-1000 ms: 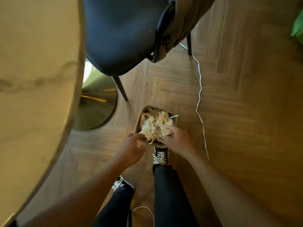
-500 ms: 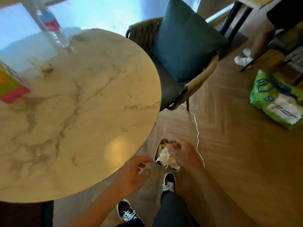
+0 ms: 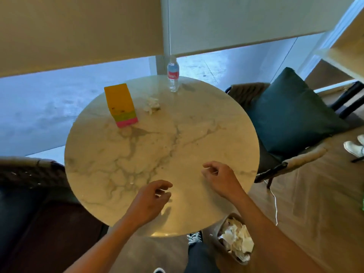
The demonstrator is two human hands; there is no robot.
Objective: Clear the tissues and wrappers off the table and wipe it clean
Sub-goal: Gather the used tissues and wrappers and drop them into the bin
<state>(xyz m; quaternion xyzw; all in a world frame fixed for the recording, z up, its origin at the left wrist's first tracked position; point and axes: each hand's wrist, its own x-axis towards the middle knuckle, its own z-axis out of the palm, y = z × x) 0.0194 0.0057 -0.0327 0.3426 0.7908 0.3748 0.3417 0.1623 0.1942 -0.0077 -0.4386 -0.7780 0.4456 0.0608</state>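
Observation:
A round marble table (image 3: pixel 157 146) fills the middle of the view. One crumpled white tissue (image 3: pixel 151 105) lies at its far side, between a colourful tissue box (image 3: pixel 121 105) and a water bottle (image 3: pixel 173 75). My left hand (image 3: pixel 150 201) hovers over the near edge of the table with loosely curled fingers and holds nothing. My right hand (image 3: pixel 220 178) hangs over the near right part, fingers also loosely curled and empty. A small bin (image 3: pixel 235 238) full of crumpled tissues stands on the floor below the table's near right edge.
A chair with a dark teal cushion (image 3: pixel 291 113) stands right of the table, and a dark woven chair (image 3: pixel 31 174) on the left. A white cable (image 3: pixel 275 201) runs over the wooden floor. Another person's white shoes (image 3: pixel 354 146) show at the far right.
My view has risen from the floor bin to the tabletop. Both hands left the bin of tissues and came up over the table's near edge, empty.

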